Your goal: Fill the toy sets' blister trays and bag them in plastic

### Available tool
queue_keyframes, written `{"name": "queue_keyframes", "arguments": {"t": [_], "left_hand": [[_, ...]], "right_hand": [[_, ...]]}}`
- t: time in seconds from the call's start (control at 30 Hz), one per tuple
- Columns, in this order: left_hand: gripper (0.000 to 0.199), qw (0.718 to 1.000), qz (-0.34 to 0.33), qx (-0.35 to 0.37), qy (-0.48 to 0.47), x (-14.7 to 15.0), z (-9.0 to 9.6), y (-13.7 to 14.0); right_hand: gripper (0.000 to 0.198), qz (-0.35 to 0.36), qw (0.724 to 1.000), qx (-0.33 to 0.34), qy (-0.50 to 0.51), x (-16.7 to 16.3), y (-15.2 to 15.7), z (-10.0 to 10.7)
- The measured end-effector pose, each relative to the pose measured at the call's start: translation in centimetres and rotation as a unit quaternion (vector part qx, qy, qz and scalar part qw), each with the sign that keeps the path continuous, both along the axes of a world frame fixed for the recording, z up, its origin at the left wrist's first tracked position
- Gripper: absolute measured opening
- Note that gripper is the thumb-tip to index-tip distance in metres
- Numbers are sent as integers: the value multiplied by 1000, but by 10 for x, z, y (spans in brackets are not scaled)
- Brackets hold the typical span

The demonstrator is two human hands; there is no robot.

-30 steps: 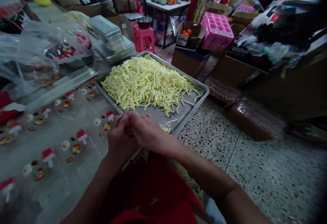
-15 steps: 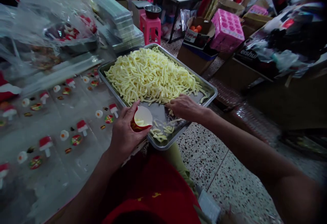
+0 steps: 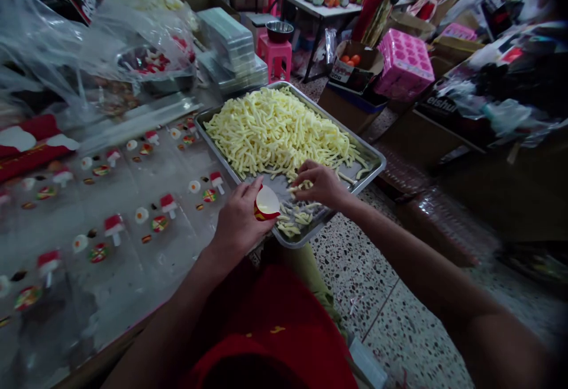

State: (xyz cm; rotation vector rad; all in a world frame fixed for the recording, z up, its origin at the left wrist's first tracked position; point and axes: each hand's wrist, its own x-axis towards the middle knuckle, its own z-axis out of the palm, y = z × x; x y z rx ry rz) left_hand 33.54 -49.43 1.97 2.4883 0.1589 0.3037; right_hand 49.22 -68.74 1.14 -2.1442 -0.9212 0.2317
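Note:
My left hand point(image 3: 237, 220) is wrapped round a small red and white french fry carton point(image 3: 267, 201), its opening tilted towards the tray; the carton's contents are hidden now. A metal tray point(image 3: 378, 164) holds a big heap of pale yellow stick-shaped fries point(image 3: 275, 132). Above the tray's near part, just right of the carton, my right hand point(image 3: 323, 185) has its fingers curled together with a few fries between them. Several loose fries point(image 3: 295, 220) lie in the near corner, beneath the carton and my right hand.
Left is a table point(image 3: 177, 271) with plastic sheets and rows of tiny food-shaped pieces. Behind lie stacked clear plastic packs point(image 3: 228, 40) and a bagged bowl of red and white pieces point(image 3: 151, 61). A pink stool point(image 3: 275, 55) bears a metal bowl point(image 3: 279, 30). Cartons crowd the right.
My right hand has drawn back from the heap's edge and lifted slightly, with fries in its fingers. The carton has turned, hiding the fries seen inside earlier. The whole view has shifted.

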Motion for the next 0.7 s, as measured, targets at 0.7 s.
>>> {"name": "queue_keyframes", "arguments": {"t": [0.7], "left_hand": [[62,986,157,20,-52,10,-19,-14]], "right_hand": [[25,86,988,-82,-97,-67,77,28]]}}
